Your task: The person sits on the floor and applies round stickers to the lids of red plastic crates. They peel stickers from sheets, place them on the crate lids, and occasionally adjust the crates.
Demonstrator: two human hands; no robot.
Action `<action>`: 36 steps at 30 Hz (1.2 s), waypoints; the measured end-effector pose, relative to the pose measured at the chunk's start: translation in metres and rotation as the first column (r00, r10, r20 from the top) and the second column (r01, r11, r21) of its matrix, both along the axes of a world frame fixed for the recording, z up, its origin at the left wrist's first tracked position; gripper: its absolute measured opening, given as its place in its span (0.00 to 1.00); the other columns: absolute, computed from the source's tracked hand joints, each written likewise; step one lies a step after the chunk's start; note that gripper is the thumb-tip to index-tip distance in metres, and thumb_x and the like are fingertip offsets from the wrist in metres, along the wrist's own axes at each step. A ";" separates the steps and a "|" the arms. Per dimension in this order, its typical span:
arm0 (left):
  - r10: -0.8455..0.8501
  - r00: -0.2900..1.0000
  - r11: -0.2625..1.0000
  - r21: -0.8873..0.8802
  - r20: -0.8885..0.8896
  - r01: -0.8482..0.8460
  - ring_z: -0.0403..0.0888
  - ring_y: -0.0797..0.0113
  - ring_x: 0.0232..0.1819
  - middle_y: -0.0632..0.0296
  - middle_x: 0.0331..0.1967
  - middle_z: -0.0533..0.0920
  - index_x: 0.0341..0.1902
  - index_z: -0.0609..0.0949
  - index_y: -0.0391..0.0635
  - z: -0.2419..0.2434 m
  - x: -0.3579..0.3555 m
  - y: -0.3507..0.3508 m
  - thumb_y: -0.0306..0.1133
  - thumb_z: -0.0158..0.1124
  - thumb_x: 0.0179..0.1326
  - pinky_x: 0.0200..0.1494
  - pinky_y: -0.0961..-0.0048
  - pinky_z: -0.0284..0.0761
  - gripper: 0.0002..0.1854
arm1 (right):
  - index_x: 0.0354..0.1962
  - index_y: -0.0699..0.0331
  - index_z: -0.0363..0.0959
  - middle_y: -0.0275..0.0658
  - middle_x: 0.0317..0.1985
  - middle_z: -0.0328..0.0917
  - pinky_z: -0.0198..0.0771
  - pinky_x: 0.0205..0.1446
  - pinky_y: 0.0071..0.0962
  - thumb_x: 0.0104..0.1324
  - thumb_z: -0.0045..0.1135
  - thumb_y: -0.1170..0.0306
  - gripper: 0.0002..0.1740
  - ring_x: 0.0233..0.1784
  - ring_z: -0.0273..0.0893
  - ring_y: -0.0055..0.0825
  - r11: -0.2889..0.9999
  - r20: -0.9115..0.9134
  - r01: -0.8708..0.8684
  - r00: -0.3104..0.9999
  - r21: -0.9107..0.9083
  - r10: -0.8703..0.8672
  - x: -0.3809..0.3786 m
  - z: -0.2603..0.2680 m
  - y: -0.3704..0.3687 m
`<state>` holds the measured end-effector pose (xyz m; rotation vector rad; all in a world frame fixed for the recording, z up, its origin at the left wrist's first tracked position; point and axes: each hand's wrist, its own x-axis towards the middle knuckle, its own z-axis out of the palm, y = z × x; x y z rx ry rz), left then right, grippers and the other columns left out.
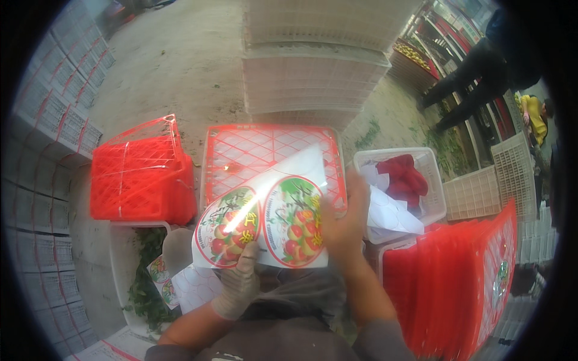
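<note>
My left hand point(240, 282), in a pale work glove, grips the lower edge of a glossy sheet of oval fruit stickers point(264, 234), its thumb on the front. Two stickers with printed red and yellow fruit and writing face up, and the sheet's upper corner is bent. My right hand point(347, 221), bare and motion-blurred, is at the sheet's right edge, overlapping one sticker; whether it pinches the sheet is unclear. Beyond the sheet, a red plastic lattice lid point(244, 144) lies on a crate with white lining showing through, partly hidden by the sheet.
Red lattice lids stand in a stack at left point(140, 180) and another at right point(433, 280). A white crate point(433, 180) holds red cloth and paper. Leaves point(146, 270) fill a lower-left bin. White crates point(311, 81) are stacked ahead; a person point(478, 67) stands at upper right.
</note>
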<state>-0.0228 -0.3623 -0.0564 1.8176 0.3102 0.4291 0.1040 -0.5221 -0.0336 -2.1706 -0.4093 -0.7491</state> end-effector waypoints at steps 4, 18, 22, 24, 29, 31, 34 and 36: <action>0.137 0.989 0.860 -0.487 -0.063 -0.150 0.74 0.67 0.50 0.58 0.50 0.78 0.56 0.74 0.39 0.007 0.004 0.002 0.32 0.54 0.70 0.55 0.67 0.70 0.15 | 0.43 0.66 0.77 0.45 0.45 0.79 0.72 0.50 0.37 0.55 0.67 0.69 0.18 0.46 0.78 0.40 0.860 -0.075 -0.467 0.884 -0.204 0.462 -0.035 0.009 0.018; 0.173 0.985 0.886 -0.433 -0.021 -0.165 0.76 0.68 0.47 0.61 0.48 0.79 0.53 0.75 0.41 -0.003 0.010 -0.011 0.29 0.58 0.67 0.50 0.68 0.72 0.13 | 0.34 0.63 0.76 0.36 0.25 0.78 0.72 0.23 0.32 0.50 0.61 0.74 0.11 0.22 0.77 0.34 0.833 -0.222 -0.345 0.936 -0.432 0.273 -0.062 0.001 0.048; 0.188 0.982 0.909 -0.382 0.017 -0.167 0.77 0.69 0.47 0.62 0.46 0.80 0.53 0.76 0.41 -0.005 0.011 -0.012 0.30 0.60 0.68 0.50 0.69 0.73 0.13 | 0.31 0.63 0.77 0.37 0.23 0.77 0.71 0.23 0.33 0.50 0.61 0.74 0.08 0.21 0.76 0.35 0.838 -0.251 -0.323 0.940 -0.439 0.231 -0.061 -0.003 0.049; 0.180 0.983 0.925 -0.337 -0.023 -0.177 0.77 0.70 0.45 0.63 0.43 0.80 0.51 0.76 0.41 -0.005 0.012 -0.009 0.30 0.60 0.68 0.48 0.69 0.73 0.11 | 0.31 0.62 0.77 0.37 0.23 0.77 0.71 0.23 0.33 0.51 0.61 0.73 0.07 0.21 0.77 0.34 0.845 -0.275 -0.335 0.933 -0.418 0.234 -0.055 -0.004 0.046; 0.178 0.983 0.934 -0.306 -0.045 -0.183 0.76 0.72 0.42 0.65 0.41 0.79 0.50 0.77 0.42 -0.002 0.012 0.002 0.29 0.61 0.67 0.45 0.70 0.73 0.10 | 0.35 0.61 0.79 0.36 0.27 0.78 0.73 0.28 0.32 0.57 0.61 0.69 0.09 0.25 0.79 0.35 0.900 -0.429 -0.425 0.834 -0.097 0.347 -0.041 -0.004 0.036; 0.200 0.980 0.912 -0.365 -0.001 -0.186 0.75 0.71 0.45 0.64 0.44 0.79 0.52 0.76 0.41 -0.001 0.013 0.006 0.29 0.62 0.65 0.48 0.70 0.72 0.13 | 0.37 0.61 0.81 0.36 0.28 0.79 0.73 0.31 0.31 0.59 0.61 0.69 0.09 0.27 0.79 0.34 0.885 -0.446 -0.461 0.808 -0.069 0.386 -0.044 -0.003 0.036; 0.148 0.989 0.921 -0.360 -0.032 -0.149 0.76 0.70 0.44 0.62 0.44 0.79 0.51 0.77 0.41 -0.002 0.011 0.012 0.29 0.62 0.65 0.48 0.69 0.73 0.12 | 0.37 0.64 0.82 0.39 0.31 0.80 0.74 0.33 0.30 0.60 0.63 0.70 0.09 0.29 0.80 0.31 0.857 -0.464 -0.503 0.789 -0.111 0.403 -0.042 0.003 0.037; 0.146 0.989 0.962 -0.228 -0.024 -0.148 0.77 0.69 0.45 0.61 0.44 0.80 0.51 0.77 0.40 -0.004 0.006 0.021 0.29 0.62 0.65 0.47 0.68 0.73 0.13 | 0.36 0.67 0.82 0.40 0.31 0.81 0.74 0.35 0.28 0.60 0.64 0.69 0.09 0.29 0.79 0.28 0.824 -0.585 -0.563 0.689 -0.061 0.427 -0.031 0.009 0.034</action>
